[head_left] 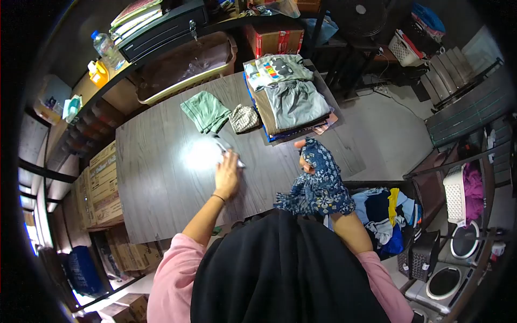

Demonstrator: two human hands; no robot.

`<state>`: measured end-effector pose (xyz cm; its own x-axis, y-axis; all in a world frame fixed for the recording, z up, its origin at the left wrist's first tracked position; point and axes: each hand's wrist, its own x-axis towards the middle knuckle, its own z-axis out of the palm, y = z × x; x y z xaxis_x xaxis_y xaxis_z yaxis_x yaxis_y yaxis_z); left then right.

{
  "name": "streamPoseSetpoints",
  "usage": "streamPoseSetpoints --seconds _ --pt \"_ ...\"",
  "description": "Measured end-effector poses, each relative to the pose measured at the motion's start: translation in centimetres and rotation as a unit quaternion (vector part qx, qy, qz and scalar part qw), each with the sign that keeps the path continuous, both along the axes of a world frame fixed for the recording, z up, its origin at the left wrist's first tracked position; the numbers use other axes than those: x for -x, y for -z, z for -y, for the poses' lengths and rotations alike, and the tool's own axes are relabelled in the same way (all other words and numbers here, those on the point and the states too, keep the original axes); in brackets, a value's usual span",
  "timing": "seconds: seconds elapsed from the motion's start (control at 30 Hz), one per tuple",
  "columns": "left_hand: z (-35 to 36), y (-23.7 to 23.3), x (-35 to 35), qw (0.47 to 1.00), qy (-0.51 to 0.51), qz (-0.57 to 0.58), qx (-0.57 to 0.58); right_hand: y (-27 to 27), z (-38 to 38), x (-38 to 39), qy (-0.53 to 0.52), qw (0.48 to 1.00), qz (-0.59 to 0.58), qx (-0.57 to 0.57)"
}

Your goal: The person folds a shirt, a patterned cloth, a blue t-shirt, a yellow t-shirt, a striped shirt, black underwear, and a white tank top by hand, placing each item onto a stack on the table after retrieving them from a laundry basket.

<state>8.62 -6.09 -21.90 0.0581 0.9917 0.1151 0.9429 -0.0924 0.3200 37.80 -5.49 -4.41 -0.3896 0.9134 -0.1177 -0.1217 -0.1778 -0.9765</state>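
- Fingers of the left hand (pixel 228 176) are lying slightly apart, palm down, over a small pale item (pixel 221 146) on the tabletop (pixel 161 183); whether they are gripping it, I cannot tell.
- Fingers of the right hand (pixel 307 165) are showing only partly, seemingly bent, with the thumb sticking out; how firmly they are closing is hidden.
- Blue cloth (pixel 326 175) is covering most of that hand and wrapping its forearm, over the tabletop's near edge.
- Both arms are reaching forward, the left one straighter.
- Judging by this, the right hand is working inside the cloth; the next move calls for keeping hold of the fabric while freeing the hand.
- Farther out, green cloth (pixel 205 111) and checked cloth (pixel 244 119) are lying beside a clothes stack (pixel 295 102).
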Motion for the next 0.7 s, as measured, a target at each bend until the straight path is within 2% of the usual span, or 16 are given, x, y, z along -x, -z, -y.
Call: streamPoseSetpoints --seconds 0.03,0.07,0.17,0.2,0.23,0.27,0.33,0.4,0.43,0.47,0.5,0.53,0.57,0.6,0.63,0.7 --pt "-1.5 -0.2 1.4 0.999 -0.046 0.003 -0.002 -0.5 -0.3 0.6 0.022 0.999 -0.024 -0.008" --pt "-2.7 -0.3 2.1 0.992 -0.109 -0.059 0.015 -0.8 -1.0 1.2 0.044 0.998 -0.048 -0.015" --pt "-3.8 -6.2 -0.1 0.990 0.029 0.140 -0.019 -1.6 -4.4 3.1 0.104 0.990 -0.090 -0.036" --pt "-3.0 -9.0 -2.0 0.936 0.128 0.327 0.032 -1.7 -5.8 3.7 0.119 0.987 -0.098 -0.040" --pt "-1.9 -12.0 -4.6 0.834 0.221 0.498 0.082 -2.1 -6.9 4.0 0.129 0.985 -0.103 -0.042" --pt "0.1 -15.0 -7.8 0.810 0.223 0.539 0.063 -2.3 -7.7 4.2 0.133 0.985 -0.103 -0.042" --pt "1.4 -16.7 -11.0 0.803 0.172 0.568 0.063 -3.0 -9.2 4.4 0.136 0.984 -0.105 -0.041" --pt "0.3 -16.0 -11.8 0.831 0.067 0.543 0.099 -3.6 -9.7 4.7 0.123 0.987 -0.096 -0.040" --pt "-1.6 -15.8 -11.2 0.831 0.068 0.551 -0.029 -3.9 -9.7 4.8 0.112 0.989 -0.089 -0.038" --pt "-2.6 -15.9 -9.2 0.834 0.019 0.552 0.001 -4.1 -9.5 4.8 0.099 0.991 -0.079 -0.038" --pt "-4.3 -16.2 -6.4 0.816 0.043 0.575 0.035 -4.2 -8.9 4.8 0.082 0.994 -0.069 -0.036" --pt "-5.1 -18.8 -5.0 0.827 0.066 0.553 -0.076 -4.6 -7.9 4.6 0.056 0.996 -0.051 -0.036" --pt "-6.9 -18.3 -2.5 0.864 0.082 0.475 -0.146 -5.0 -6.6 4.2 0.028 0.998 -0.032 -0.036" --pt "-7.2 -20.7 -0.5 0.918 0.077 0.368 -0.129 -5.7 -5.1 3.3 -0.001 0.999 -0.006 -0.042" --pt "-7.8 -20.9 0.9 0.922 0.107 0.350 -0.125 -6.6 -3.8 2.1 -0.026 0.997 0.031 -0.072" --pt "-7.7 -23.5 2.6 0.958 0.104 0.235 0.127 -8.6 -2.7 -1.6 -0.009 0.990 0.045 -0.130"
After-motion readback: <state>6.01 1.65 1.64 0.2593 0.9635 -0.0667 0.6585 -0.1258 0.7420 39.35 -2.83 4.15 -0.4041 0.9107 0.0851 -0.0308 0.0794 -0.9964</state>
